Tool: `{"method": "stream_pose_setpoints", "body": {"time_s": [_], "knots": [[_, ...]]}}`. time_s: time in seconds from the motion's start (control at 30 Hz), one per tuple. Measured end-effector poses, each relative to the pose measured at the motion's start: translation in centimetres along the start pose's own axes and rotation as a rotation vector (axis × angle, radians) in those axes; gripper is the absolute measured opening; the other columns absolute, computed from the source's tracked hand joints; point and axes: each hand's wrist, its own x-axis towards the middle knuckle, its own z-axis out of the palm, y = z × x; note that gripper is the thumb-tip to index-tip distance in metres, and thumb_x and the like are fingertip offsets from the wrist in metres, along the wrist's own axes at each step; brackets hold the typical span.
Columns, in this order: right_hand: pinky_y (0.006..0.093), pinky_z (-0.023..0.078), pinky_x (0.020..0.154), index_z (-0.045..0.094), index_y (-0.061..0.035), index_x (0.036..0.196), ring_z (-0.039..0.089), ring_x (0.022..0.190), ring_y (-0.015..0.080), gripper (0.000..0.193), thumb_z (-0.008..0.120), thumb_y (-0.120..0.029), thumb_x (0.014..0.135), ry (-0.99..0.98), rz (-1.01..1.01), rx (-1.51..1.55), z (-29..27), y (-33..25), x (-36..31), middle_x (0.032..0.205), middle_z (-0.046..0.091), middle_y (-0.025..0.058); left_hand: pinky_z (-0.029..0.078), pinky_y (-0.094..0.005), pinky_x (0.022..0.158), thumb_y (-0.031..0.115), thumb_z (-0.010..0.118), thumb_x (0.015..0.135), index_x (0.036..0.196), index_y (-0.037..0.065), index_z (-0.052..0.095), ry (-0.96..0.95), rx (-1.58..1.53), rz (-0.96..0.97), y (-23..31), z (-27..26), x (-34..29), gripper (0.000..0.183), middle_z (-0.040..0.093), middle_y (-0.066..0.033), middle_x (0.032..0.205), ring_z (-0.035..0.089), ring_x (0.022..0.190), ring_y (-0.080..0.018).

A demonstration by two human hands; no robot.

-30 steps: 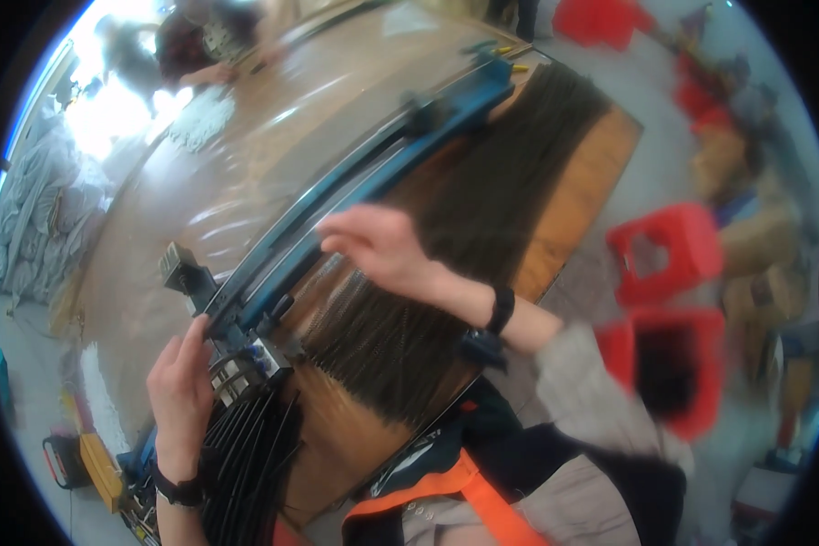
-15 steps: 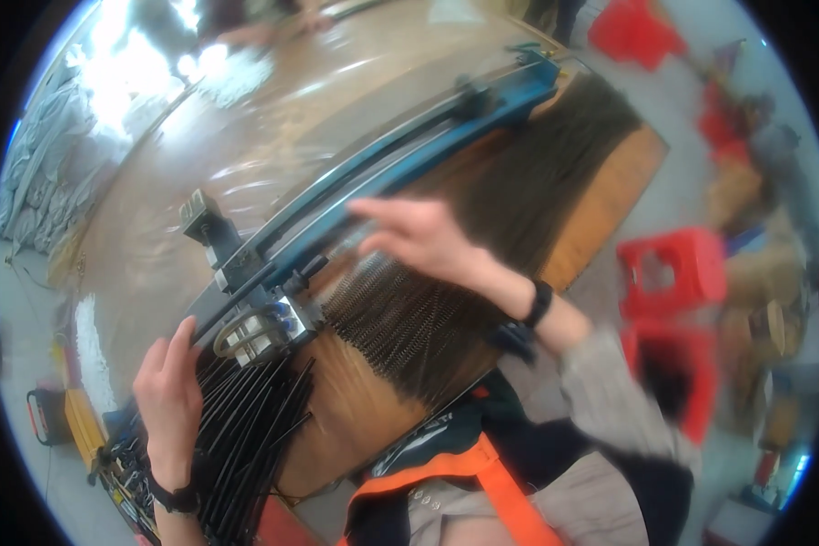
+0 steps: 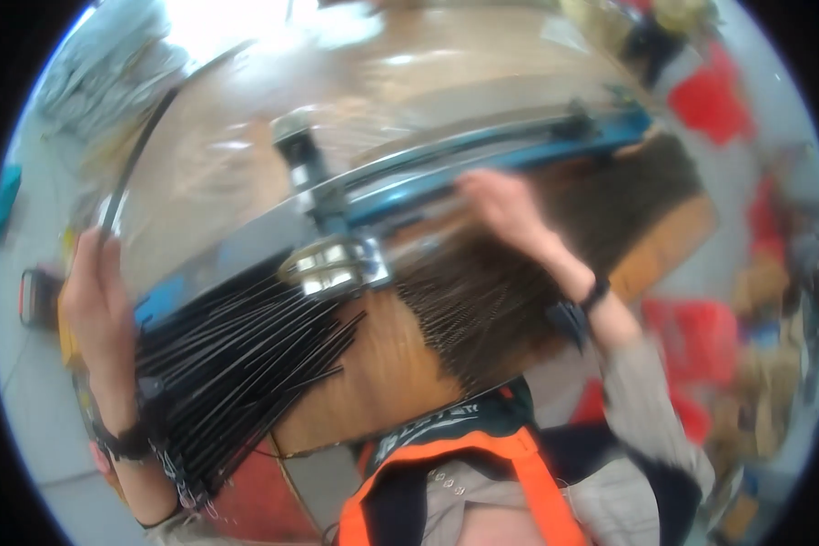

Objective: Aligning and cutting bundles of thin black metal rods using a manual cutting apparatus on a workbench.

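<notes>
My left hand (image 3: 100,300) is closed around a thin black rod (image 3: 136,164), which slants up from the fist beyond the table's left end. Over the table, my right hand (image 3: 510,209) is near the blue rail (image 3: 409,193) of a long bench fixture; motion smears its fingers, so I cannot tell whether they hold anything. A metal clamp block (image 3: 332,264) with a looped hose sits at the rail's left part. Below it lies a fanned pile of black rods (image 3: 237,341). Long dark coil springs (image 3: 482,309) cover the table under my right hand.
The wooden table (image 3: 364,373) has clear plastic sheeting (image 3: 218,173) over its far side. Red plastic stools (image 3: 692,332) stand at the right. Grey bundles (image 3: 109,73) are heaped at the far left, and a dark case (image 3: 41,296) rests on the floor.
My left hand has moved left, carrying the black rod away from the clamp block and tilting it upright. My right hand's fingers look more drawn in. The whole view has turned.
</notes>
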Motion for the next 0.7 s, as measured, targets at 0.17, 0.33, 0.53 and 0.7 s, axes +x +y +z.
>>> {"method": "stream_pose_setpoints", "body": {"time_s": [0.17, 0.33, 0.53, 0.7], "knots": [[0.0321, 0.055, 0.073, 0.068, -0.0044, 0.106, 0.068, 0.082, 0.0190, 0.025, 0.053, -0.024, 0.102, -0.214, 0.047, 0.419, 5.3, -7.4, 9.8, 0.092, 0.071, 0.0099, 0.049, -0.0380, 0.075, 0.010, 0.056, 0.099, 0.114, -0.003, 0.061, 0.031, -0.012, 0.015, -0.7, -1.7, -1.7, 0.020, 0.064, -0.0230, 0.094, 0.062, 0.083, -0.0355], [0.0321, 0.053, 0.069, 0.067, -0.0040, 0.106, 0.066, 0.079, 0.0184, 0.029, 0.052, -0.028, 0.102, 0.002, -0.238, 0.402, 11.6, -8.8, 13.0, 0.090, 0.070, 0.0092, 0.049, -0.0374, 0.073, 0.008, 0.057, 0.098, 0.114, -0.003, 0.062, -0.047, -0.016, -0.143, -3.6, -3.3, -7.2, 0.020, 0.065, -0.0226, 0.089, 0.063, 0.079, -0.0350], [0.0329, 0.051, 0.067, 0.068, -0.0056, 0.099, 0.066, 0.073, 0.0200, 0.019, 0.058, -0.021, 0.097, -0.183, 0.067, 0.502, 11.0, -9.3, 13.3, 0.080, 0.070, 0.0077, 0.049, -0.0363, 0.072, 0.006, 0.058, 0.097, 0.113, -0.004, 0.061, -0.100, -0.084, -0.242, -5.1, -2.2, -8.9, 0.019, 0.065, -0.0219, 0.087, 0.062, 0.075, -0.0334], [0.0349, 0.051, 0.067, 0.069, -0.0064, 0.091, 0.066, 0.070, 0.0222, 0.013, 0.061, -0.016, 0.094, -0.022, -0.232, 0.393, 10.8, -9.3, 14.1, 0.072, 0.068, 0.0079, 0.049, -0.0341, 0.070, 0.006, 0.059, 0.097, 0.111, -0.004, 0.062, -0.082, -0.138, -0.210, -4.7, -0.4, -7.9, 0.018, 0.064, -0.0209, 0.085, 0.060, 0.072, -0.0300]]}}
